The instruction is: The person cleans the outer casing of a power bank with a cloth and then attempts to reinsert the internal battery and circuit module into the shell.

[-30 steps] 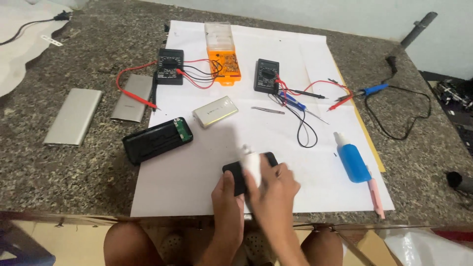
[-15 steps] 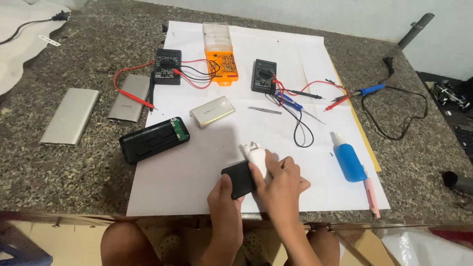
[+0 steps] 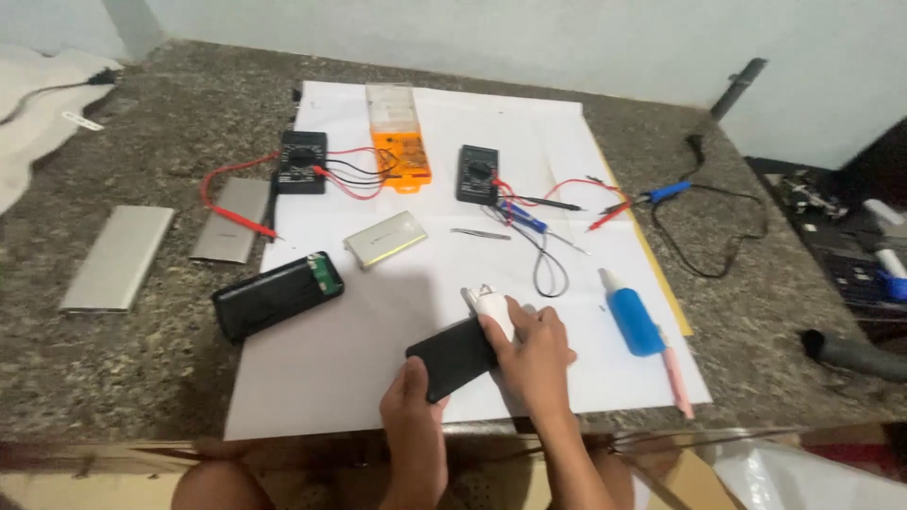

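Near front edge: both my hands work over the lower part of the white paper sheet (image 3: 416, 170), just above the lip of the tabletop (image 3: 113, 378).
Left hand: my left hand (image 3: 411, 401) grips the lower end of the black flat case (image 3: 455, 357), fingers wrapped under it, thumb on top.
Right hand: my right hand (image 3: 534, 351) is closed around the white part (image 3: 487, 304), which sits at the upper right corner of the case, touching it.
Change: a second ago the case lay nearly level across the sheet; now it is tilted, its far end raised toward the white part (my view has also drifted, so the whole layout sits differently in frame).
Meaning: I judge the two pieces are being worked against each other, whether apart or together I cannot tell.
Right side: the blue bottle (image 3: 631, 319) lies just beside my right hand, with a pink pen (image 3: 676, 380) past it near the sheet's edge.
Left side: open paper lies between my hands and the black power bank (image 3: 276, 296).
Beyond: silver battery pack (image 3: 385, 237), tweezers (image 3: 480, 233) and two multimeters (image 3: 302, 161) (image 3: 477, 173) with red and black leads stand well apart.
Edge risk: the case overhangs little room; a slip toward me would drop it off the tabletop.
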